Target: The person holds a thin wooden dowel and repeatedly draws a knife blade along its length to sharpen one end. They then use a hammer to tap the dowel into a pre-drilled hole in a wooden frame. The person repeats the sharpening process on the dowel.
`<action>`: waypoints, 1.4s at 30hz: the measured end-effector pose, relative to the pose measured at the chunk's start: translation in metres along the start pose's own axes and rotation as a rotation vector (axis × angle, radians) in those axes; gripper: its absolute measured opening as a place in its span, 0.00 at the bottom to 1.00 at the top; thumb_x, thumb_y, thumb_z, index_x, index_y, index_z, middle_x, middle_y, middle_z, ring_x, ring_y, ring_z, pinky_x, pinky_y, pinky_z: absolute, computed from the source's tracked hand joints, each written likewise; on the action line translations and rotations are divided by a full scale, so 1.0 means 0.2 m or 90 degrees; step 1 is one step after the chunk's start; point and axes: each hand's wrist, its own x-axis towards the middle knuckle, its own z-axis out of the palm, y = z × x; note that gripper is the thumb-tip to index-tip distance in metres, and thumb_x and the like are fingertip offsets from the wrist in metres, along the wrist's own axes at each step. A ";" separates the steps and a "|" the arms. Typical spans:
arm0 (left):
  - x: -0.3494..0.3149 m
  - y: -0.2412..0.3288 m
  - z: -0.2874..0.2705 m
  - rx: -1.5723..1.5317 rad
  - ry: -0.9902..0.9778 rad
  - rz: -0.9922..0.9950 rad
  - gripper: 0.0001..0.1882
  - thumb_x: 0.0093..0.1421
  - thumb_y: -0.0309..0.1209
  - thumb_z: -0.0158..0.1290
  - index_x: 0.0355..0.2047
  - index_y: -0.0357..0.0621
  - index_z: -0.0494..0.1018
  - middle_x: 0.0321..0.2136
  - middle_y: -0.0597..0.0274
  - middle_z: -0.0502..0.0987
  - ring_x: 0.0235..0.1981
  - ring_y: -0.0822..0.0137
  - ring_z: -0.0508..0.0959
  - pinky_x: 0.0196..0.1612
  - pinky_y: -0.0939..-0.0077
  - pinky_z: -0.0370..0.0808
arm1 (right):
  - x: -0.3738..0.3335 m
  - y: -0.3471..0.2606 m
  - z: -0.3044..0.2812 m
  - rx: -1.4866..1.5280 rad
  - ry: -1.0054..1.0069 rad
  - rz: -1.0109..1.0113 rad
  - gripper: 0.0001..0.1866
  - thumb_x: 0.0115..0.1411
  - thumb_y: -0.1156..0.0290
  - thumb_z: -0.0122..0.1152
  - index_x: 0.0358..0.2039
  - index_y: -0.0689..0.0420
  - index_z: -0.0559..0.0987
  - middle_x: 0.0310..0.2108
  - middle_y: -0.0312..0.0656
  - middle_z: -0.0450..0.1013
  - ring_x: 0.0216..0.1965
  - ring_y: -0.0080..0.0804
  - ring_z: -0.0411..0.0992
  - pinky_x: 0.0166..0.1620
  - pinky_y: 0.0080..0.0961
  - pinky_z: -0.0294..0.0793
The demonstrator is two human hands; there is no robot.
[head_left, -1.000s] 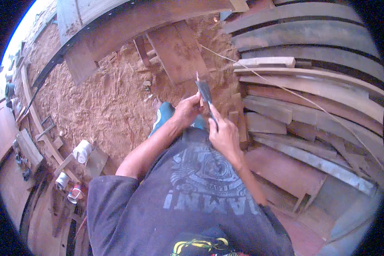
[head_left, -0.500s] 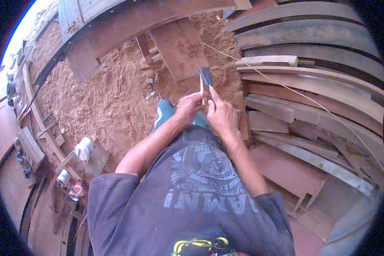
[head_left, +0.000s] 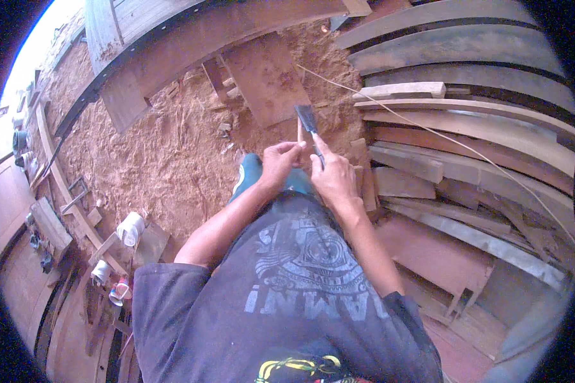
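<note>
Just in front of my body, my right hand [head_left: 333, 179] is closed round a putty knife [head_left: 306, 119] with a dark, flared blade. The index finger stretches along the knife toward the blade, which points away from me. Close beside it, my left hand [head_left: 280, 165] pinches a thin, pale wooden strip [head_left: 301, 131] between thumb and fingers. The strip stands upright in the picture, its far end at the blade; I cannot tell whether the two touch. My palms hide the lower end of the strip and part of the knife's handle.
Long curved planks [head_left: 460, 51] are stacked along the right, with a thin cord [head_left: 428, 127] across them. Ahead, a wide board [head_left: 265, 80] lies on sawdust-covered ground [head_left: 160, 153] below a long wooden beam [head_left: 191, 41]. White pots [head_left: 131, 228] stand at the left.
My left fingers have shifted slightly down the strip. The knife has turned a little in my right hand, and its blade sits slightly lower and further left. Both hands keep their hold.
</note>
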 end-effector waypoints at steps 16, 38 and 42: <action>-0.38 0.17 -0.22 0.198 -0.053 0.270 0.13 0.66 0.34 0.64 0.44 0.37 0.82 0.35 0.63 0.81 0.33 0.72 0.78 0.38 0.73 0.75 | 0.17 -0.10 -0.07 0.480 0.038 0.053 0.20 0.62 0.70 0.73 0.51 0.61 0.76 0.33 0.34 0.79 0.29 0.20 0.77 0.29 0.17 0.75; -0.01 -0.01 -0.01 -0.336 -0.083 -0.049 0.17 0.77 0.42 0.49 0.40 0.41 0.76 0.29 0.65 0.79 0.30 0.71 0.78 0.36 0.74 0.77 | -0.16 -0.17 -0.14 0.112 -0.021 0.043 0.22 0.65 0.70 0.64 0.59 0.59 0.80 0.49 0.58 0.81 0.50 0.55 0.81 0.54 0.42 0.79; 0.02 -0.01 -0.01 -0.357 -0.094 -0.053 0.17 0.77 0.41 0.48 0.40 0.41 0.77 0.29 0.65 0.79 0.30 0.71 0.77 0.36 0.72 0.77 | -0.22 -0.17 -0.19 0.036 -0.058 0.049 0.21 0.65 0.69 0.62 0.59 0.58 0.80 0.48 0.59 0.80 0.49 0.57 0.81 0.53 0.43 0.79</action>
